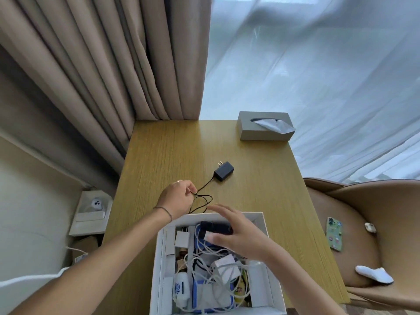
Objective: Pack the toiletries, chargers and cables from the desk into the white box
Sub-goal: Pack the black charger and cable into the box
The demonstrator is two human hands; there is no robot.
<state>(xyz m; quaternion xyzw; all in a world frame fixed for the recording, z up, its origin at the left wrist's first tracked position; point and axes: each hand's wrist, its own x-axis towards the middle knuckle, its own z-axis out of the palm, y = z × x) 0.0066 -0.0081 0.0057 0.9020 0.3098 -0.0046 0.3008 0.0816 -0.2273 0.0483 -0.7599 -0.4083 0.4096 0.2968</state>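
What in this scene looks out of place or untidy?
A white sock and a phone lie on the chair seat, odd spots for them. Inside the white box, white cables lie tangled over the other items. Nothing looks spilled or broken.

Looks like a hotel room or bedroom: wooden desk [172,155] by the window, heavy beige curtains [102,64], sheer drapes [318,76], tissue box [263,130], tan upholstered chair [375,212].
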